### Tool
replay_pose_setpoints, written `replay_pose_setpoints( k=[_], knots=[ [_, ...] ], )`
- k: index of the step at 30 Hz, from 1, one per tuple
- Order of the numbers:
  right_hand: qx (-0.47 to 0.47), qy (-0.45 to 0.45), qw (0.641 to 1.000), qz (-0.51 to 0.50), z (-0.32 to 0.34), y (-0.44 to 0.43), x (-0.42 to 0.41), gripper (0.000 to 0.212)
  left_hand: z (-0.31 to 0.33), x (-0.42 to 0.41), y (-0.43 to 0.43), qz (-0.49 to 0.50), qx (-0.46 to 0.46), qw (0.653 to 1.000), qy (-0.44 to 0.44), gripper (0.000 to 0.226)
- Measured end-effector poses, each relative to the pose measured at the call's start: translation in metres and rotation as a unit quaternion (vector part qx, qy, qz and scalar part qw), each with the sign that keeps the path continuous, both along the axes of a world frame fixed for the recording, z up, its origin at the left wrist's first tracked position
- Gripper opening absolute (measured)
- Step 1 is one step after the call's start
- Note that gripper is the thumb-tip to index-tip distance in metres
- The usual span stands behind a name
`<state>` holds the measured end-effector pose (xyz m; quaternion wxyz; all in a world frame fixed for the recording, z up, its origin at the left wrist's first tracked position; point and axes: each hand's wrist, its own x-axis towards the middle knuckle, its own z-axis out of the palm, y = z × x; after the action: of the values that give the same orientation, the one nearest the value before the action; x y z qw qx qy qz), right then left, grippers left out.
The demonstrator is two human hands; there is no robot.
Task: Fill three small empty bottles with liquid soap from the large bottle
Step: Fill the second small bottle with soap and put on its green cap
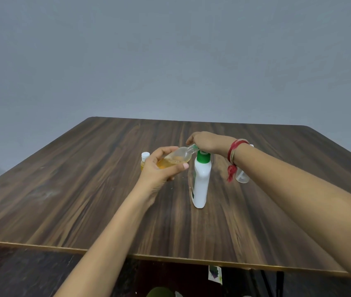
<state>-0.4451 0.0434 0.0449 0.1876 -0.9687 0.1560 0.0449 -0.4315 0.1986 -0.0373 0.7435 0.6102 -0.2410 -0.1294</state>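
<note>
My left hand [161, 166] grips a small clear bottle [177, 158] tilted on its side, with amber soap pooled in its lower part and its neck pointing right. My right hand [206, 142] is at that neck, fingers curled around its mouth, where the cap is hidden. The large white bottle [201, 183] with a green cap stands upright on the wooden table [84, 189], just below my right hand. A second small bottle [145, 160] with a white cap and amber soap stands behind my left hand. A third small clear bottle [242, 176] stands behind my right wrist, partly hidden.
A red thread band [234, 153] is tied on my right wrist, its tassel hanging near the third bottle. The table's near edge [170, 257] runs across the lower frame. A grey wall rises behind the table.
</note>
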Motion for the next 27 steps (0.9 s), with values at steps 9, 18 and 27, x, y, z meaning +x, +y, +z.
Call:
replay_pose_setpoints(
  k=[9,18,27],
  knots=[
    [0.005,-0.006,1.000,0.004,-0.0002,0.0001,-0.0038,0.042,-0.0003,0.0005,-0.0003,0.000,0.004,1.000,-0.005,0.044],
    [-0.005,-0.013,1.000,0.011,-0.0020,-0.0015,-0.0038,0.046,-0.0010,0.0005,-0.0028,-0.002,0.001,1.000,-0.004,0.044],
    [-0.026,0.000,0.999,0.022,-0.0044,-0.0018,0.0008,0.045,-0.0028,0.0009,-0.0018,0.003,0.004,1.000,-0.002,0.042]
  ],
)
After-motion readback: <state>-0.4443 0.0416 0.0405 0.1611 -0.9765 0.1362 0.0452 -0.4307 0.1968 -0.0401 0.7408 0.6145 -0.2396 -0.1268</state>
